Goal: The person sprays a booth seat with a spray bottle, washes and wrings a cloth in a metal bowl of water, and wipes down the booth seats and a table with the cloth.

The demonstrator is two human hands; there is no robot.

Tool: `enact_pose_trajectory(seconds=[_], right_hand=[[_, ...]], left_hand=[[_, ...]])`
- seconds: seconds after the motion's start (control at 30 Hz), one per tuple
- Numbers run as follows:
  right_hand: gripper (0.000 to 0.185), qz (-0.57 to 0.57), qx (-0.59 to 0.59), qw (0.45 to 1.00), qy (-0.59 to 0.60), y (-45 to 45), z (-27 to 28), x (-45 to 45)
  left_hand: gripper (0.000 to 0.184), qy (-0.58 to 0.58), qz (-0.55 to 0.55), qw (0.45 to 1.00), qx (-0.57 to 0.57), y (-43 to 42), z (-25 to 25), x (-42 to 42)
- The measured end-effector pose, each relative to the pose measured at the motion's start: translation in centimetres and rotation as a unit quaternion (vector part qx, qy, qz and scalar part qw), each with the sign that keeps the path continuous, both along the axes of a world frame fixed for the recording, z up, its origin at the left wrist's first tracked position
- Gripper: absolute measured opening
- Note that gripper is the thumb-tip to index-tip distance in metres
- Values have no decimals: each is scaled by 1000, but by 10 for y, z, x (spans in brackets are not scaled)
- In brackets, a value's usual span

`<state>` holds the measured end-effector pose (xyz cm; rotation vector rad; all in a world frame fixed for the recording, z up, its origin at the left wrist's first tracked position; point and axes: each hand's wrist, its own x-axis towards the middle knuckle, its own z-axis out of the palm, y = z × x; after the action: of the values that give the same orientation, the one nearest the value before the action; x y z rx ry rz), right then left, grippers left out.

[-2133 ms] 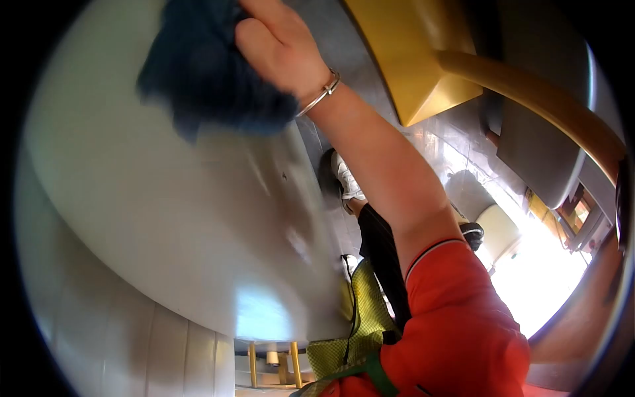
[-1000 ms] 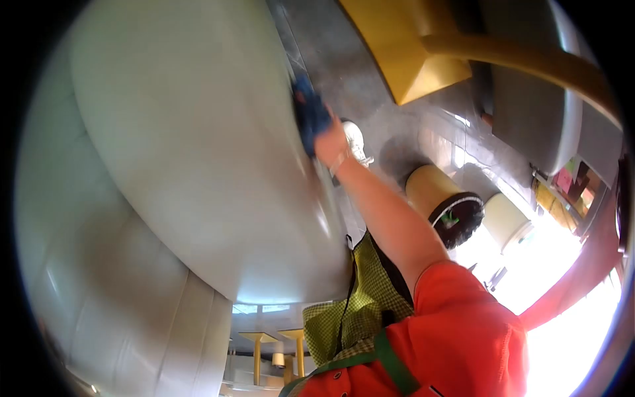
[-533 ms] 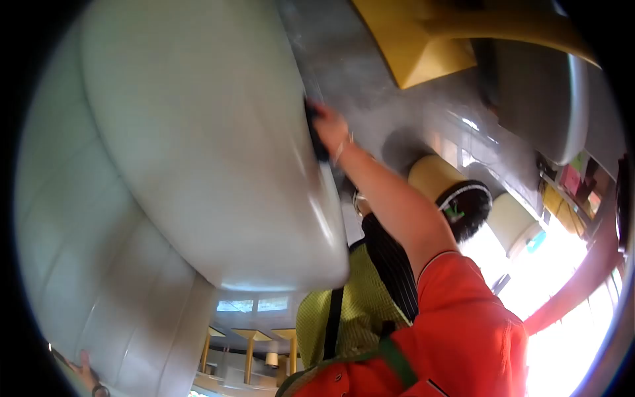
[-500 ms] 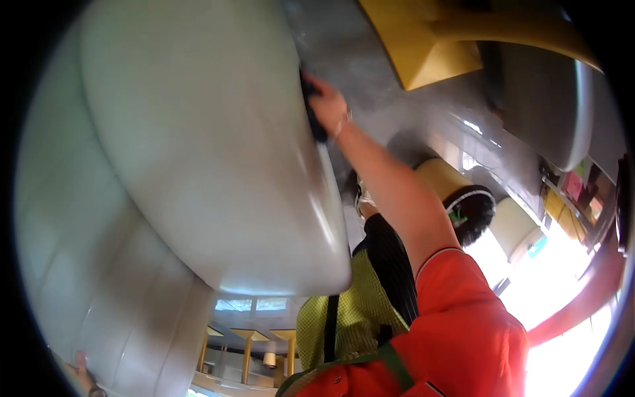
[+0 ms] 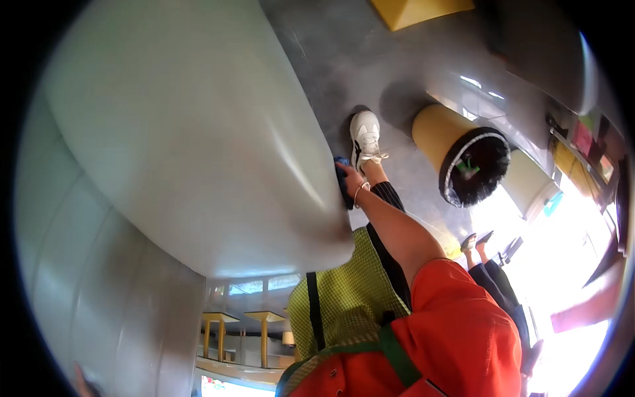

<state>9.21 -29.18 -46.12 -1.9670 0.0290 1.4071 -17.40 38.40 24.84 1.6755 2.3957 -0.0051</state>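
Note:
My right hand [image 5: 352, 182] is closed on a dark blue cloth [image 5: 344, 192] and presses it against the side edge of the large pale tabletop [image 5: 198, 145]. A thin metal bracelet circles that wrist. Only a small part of my left hand [image 5: 83, 382] shows at the lower left, by the pale panelled surface [image 5: 119, 291]; a finger is extended, and the rest is cut off by the view's edge.
A tan bin [image 5: 440, 135] with a dark liner lies right of my white shoe [image 5: 366, 135]. Another pale bin [image 5: 526, 182] is beyond it. Another person's legs [image 5: 493, 281] show at the right. A yellow base [image 5: 420, 10] is at the top.
My right hand has moved with the cloth from over the tabletop to its edge, then along that edge toward my body. My left hand has come into view. The other person's legs show more clearly.

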Motion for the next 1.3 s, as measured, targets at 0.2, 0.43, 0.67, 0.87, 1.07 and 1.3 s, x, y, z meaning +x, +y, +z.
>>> enact_pose_trajectory(seconds=[0.2,0.43,0.67,0.87,1.07,1.3], right_hand=[[47,-14,-1,997,-69,72,150,68],[55,-78,252,950,-169,229,257,205],[40,400,287,751,-440,96,313,43],[33,598,330,553,-477,243,296,132],[31,346,176,605,-696,509,278,276],[45,629,234,532,-516,518,273,1]], left_hand=[[78,-7,-76,994,77,-16,-25,11],[85,6,-75,996,44,-18,-29,28],[85,33,-264,956,124,-36,-25,20],[83,7,-227,972,68,-59,-40,45],[78,81,-322,937,110,-65,-44,54],[83,100,-177,963,177,-84,-56,96]])
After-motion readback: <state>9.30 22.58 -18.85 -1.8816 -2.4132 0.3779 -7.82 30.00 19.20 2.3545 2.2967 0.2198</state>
